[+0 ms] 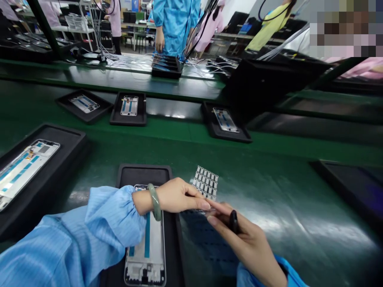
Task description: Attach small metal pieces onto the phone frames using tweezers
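My left hand [178, 196], with a green bangle at the wrist, reaches across a phone frame [146, 243] lying in a black tray [145, 173]. Its fingers are closed at the lower edge of a sheet of small grey-and-black pieces [206, 180]; what they pinch is hidden. My right hand [245, 231] meets those fingertips from the right. A slim black tool [233, 221] pokes out between its thumb and fingers, and its tip cannot be made out. Something clear and shiny shows between the two hands. Blue strips run along the phone frame.
Another tray [70, 135] with a phone frame stands at left. Farther back are smaller-looking trays [143, 119], [242, 135] with frames on the green surface. A dark tray [353, 167] lies at right. A person in blue [176, 28] stands beyond the line, among cables.
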Demonstrator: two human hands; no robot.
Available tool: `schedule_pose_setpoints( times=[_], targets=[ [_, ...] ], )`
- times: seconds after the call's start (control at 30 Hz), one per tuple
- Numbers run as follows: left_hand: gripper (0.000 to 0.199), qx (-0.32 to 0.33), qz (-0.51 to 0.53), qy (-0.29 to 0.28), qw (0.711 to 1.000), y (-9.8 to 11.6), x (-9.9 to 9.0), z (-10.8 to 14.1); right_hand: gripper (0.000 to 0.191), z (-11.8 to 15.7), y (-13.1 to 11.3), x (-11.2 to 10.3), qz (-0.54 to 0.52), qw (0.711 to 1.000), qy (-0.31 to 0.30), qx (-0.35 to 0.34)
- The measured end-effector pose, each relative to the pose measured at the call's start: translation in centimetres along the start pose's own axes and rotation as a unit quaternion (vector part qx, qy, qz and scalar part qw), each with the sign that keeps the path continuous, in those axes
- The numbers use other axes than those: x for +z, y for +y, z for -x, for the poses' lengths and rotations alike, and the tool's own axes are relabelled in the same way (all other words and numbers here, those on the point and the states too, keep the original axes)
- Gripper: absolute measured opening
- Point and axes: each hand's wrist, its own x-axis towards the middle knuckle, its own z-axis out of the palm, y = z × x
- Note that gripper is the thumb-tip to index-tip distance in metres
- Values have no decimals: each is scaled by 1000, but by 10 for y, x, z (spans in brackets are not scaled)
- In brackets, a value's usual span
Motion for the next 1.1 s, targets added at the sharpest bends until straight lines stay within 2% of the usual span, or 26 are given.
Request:
schedule_pose_setpoints(
  times=[0.17, 0.33, 0.43, 0.57, 0.8, 0.93, 1.0, 1.1],
  targets=[
    [23, -7, 8, 3, 1000, -1, 1, -1, 37, 1, 4, -1, -10, 1000, -12, -11],
    [25, -2, 27, 35, 999, -1, 6, -1, 39, 2, 6, 0, -32, 999, -6, -9],
    [22, 7, 44, 61, 997, -2, 10, -2, 41, 1, 6, 1, -51, 999, 3, 15],
    [28, 0, 68, 103, 992, -5, 11, -8, 49, -1, 4, -1, -68, 996, 20, 52],
    [27, 19, 38, 177, 983, 4, 4, -11, 55, -6, 9, -14, -68, 986, 96, 118],
    [15, 24, -49, 231, 972, 15, -15, -5, 60, 2, 22, -20, -60, 975, 131, 169],
    [17, 15, -110, 270, 956, 18, -34, -2, 59, 10, 30, -25, -38, 968, 166, 185],
    [26, -14, -208, 332, 920, 17, -75, 0, 58, 25, 40, -34, 18, 960, 194, 203]
  ],
)
